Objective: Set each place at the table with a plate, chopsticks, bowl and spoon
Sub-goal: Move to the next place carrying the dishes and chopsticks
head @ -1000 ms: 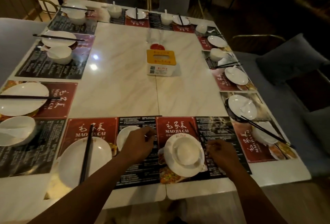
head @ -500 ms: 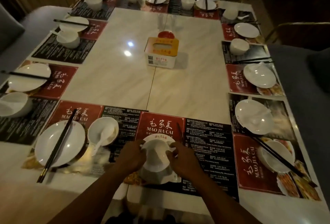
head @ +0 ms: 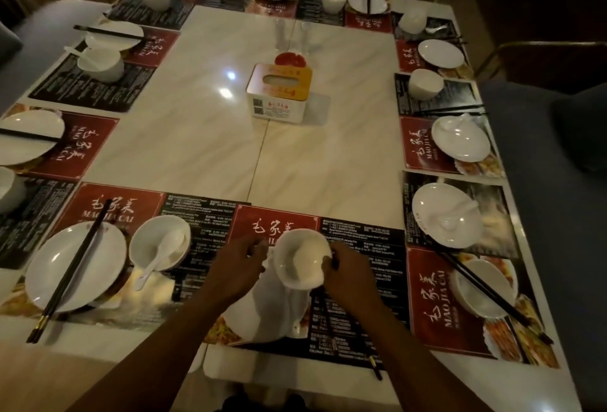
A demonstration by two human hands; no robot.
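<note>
The right hand (head: pixel 349 272) grasps a white bowl (head: pixel 300 260), thumb hooked over the near rim and the other fingers wrapped behind it. The bowl sits tipped a little toward the person, raised above a white plate (head: pixel 269 310) that lies just below and between the two wrists. The left hand (head: pixel 241 259) has its fingers curled right at the bowl's opposite rim, but I cannot tell whether it truly grips the bowl or only hovers beside it. Under the right wrist a pair of dark chopsticks (head: pixel 377 370) lies on the printed placemat (head: pixel 358 241), running back along the forearm toward the table (head: pixel 210 136) edge.

Out past the left hand stands a second bowl (head: pixel 154 234) with a white spoon (head: pixel 161 254) leaning in it. Farther that way is a large plate (head: pixel 98 264) with black chopsticks (head: pixel 70 272) laid across it. Out past the right hand there is a plate with a spoon (head: pixel 445 214) resting on it. Nearer the person on that side, another plate (head: pixel 492 296) carries long sticks (head: pixel 473 280) crossing it. Straight ahead of both hands, well apart, a tissue box (head: pixel 279 93) sits mid-table.
</note>
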